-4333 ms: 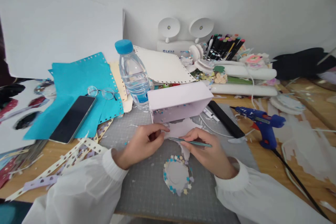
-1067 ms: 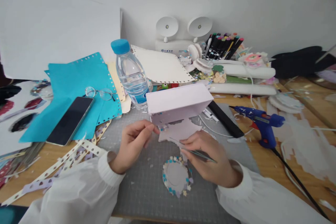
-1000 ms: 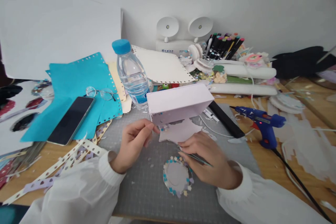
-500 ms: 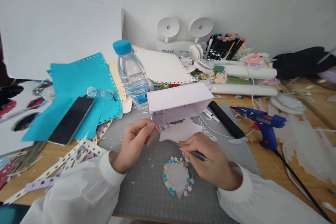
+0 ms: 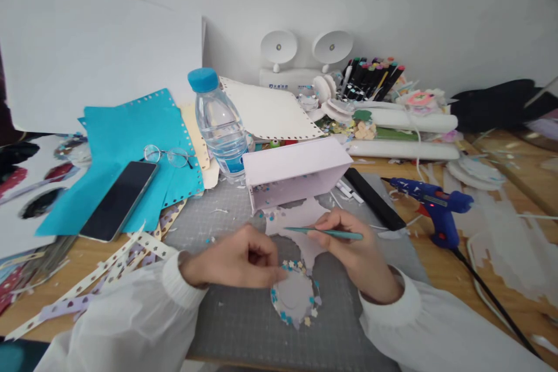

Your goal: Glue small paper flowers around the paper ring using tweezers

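Between the finger and thumb of my right hand (image 5: 355, 253) is a pair of teal tweezers (image 5: 342, 234). Their tips point left, over a jagged pale lilac paper scrap (image 5: 307, 215). My left hand (image 5: 238, 258), slightly blurred, has its fingers curled together at the upper left rim of a round pale disc (image 5: 294, 293). Small blue and cream flower shapes ring that disc, which lies flat on the grey cutting mat (image 5: 235, 325). Whatever the left fingertips pinch is hidden or too small to tell. Behind the scrap stands an open-fronted pale lilac box (image 5: 300, 163) with small confetti pieces inside.
A water bottle (image 5: 222, 128) stands left of the box. Farther left, a phone (image 5: 120, 200) and glasses (image 5: 170, 156) lie on blue sheets (image 5: 131, 110). At right are a black bar (image 5: 375, 200) and a blue glue gun (image 5: 431, 197) with its cord. Markers (image 5: 370, 78) stand behind.
My left hand has moved right and down from the box's corner to the disc's rim. My right hand has tilted the tweezers nearly level and raised them slightly, uncovering more of the scrap.
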The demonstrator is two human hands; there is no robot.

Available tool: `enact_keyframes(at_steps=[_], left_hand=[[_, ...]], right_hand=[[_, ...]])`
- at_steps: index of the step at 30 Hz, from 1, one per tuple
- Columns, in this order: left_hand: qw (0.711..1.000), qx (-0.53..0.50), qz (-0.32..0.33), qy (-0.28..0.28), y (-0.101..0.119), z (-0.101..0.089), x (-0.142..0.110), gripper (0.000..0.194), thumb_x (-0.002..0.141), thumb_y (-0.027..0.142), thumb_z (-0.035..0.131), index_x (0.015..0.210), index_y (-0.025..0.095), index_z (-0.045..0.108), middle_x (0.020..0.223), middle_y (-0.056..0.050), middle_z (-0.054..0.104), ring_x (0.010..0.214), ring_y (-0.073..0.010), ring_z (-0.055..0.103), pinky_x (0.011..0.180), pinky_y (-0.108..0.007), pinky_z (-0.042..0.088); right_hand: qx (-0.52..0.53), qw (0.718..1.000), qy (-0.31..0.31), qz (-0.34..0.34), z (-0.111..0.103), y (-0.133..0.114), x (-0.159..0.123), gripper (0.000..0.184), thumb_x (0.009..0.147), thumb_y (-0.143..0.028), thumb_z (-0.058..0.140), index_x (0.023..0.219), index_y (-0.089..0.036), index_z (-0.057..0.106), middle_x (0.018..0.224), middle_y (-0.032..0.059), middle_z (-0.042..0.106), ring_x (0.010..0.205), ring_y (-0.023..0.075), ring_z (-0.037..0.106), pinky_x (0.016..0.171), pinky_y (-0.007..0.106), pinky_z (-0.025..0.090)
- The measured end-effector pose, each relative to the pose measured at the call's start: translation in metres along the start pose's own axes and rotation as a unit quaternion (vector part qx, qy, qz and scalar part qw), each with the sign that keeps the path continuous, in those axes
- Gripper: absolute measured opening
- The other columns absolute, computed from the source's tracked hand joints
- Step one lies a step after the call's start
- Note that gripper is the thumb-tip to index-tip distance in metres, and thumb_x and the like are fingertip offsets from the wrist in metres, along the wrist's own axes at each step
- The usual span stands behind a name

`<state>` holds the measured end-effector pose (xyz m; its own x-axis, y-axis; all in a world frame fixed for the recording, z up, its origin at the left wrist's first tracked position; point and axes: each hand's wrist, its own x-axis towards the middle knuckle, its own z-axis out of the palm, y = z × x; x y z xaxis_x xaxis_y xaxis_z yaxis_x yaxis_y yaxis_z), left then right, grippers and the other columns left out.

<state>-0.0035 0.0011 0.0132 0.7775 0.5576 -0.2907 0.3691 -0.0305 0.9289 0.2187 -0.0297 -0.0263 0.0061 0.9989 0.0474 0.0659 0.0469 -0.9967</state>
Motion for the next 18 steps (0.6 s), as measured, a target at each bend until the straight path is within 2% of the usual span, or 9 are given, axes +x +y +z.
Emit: enact_keyframes(at_steps=[3, 7, 13, 18], left_hand=[[0.999, -0.009, -0.007, -0.038, -0.003, 0.001, -0.001, 0.022, 0.078, 0.028, 0.06, 0.063, 0.013, 0.057, 0.052, 0.004, 0.044, 0.047, -0.0064, 0.036, 0.043, -0.018, 0.027], [0.998, -0.048, 0.02, -0.04, -0.001, -0.003, 0.0, 0.022, 0.078, 0.022, 0.056, 0.058, 0.014, 0.05, 0.052, 0.005, 0.04, 0.048, -0.0064, 0.033, 0.045, -0.018, 0.025], [0.992, -0.12, 0.034, -0.006, -0.003, -0.012, 0.002, 0.027, 0.078, 0.022, 0.054, 0.055, 0.015, 0.043, 0.05, 0.006, 0.034, 0.047, -0.006, 0.025, 0.045, -0.021, 0.019], [0.996, -0.074, 0.046, -0.003, -0.009, -0.009, 0.004, 0.027, 0.077, 0.018, 0.051, 0.054, 0.016, 0.038, 0.051, 0.006, 0.031, 0.049, -0.0064, 0.026, 0.045, -0.021, 0.02]], right_hand=[[0.071, 0.995, 0.042, 0.059, -0.002, 0.002, 0.003, 0.022, 0.068, -0.033, 0.079, 0.07, -0.021, 0.06, 0.069, -0.0013, 0.059, 0.064, 0.013, 0.052, 0.058, 0.026, 0.041], [0.153, 0.979, 0.066, 0.113, -0.002, -0.005, 0.007, 0.029, 0.06, -0.035, 0.083, 0.065, -0.02, 0.059, 0.062, -0.0028, 0.058, 0.06, 0.0122, 0.05, 0.059, 0.028, 0.04], [0.191, 0.97, 0.078, 0.126, -0.001, -0.008, 0.008, 0.03, 0.057, -0.035, 0.084, 0.063, -0.02, 0.059, 0.059, -0.0042, 0.054, 0.061, 0.0117, 0.047, 0.063, 0.029, 0.038], [0.215, 0.964, 0.077, 0.136, 0.0, -0.007, 0.007, 0.03, 0.054, -0.034, 0.086, 0.062, -0.021, 0.06, 0.058, -0.0045, 0.054, 0.061, 0.0117, 0.046, 0.067, 0.031, 0.039]])
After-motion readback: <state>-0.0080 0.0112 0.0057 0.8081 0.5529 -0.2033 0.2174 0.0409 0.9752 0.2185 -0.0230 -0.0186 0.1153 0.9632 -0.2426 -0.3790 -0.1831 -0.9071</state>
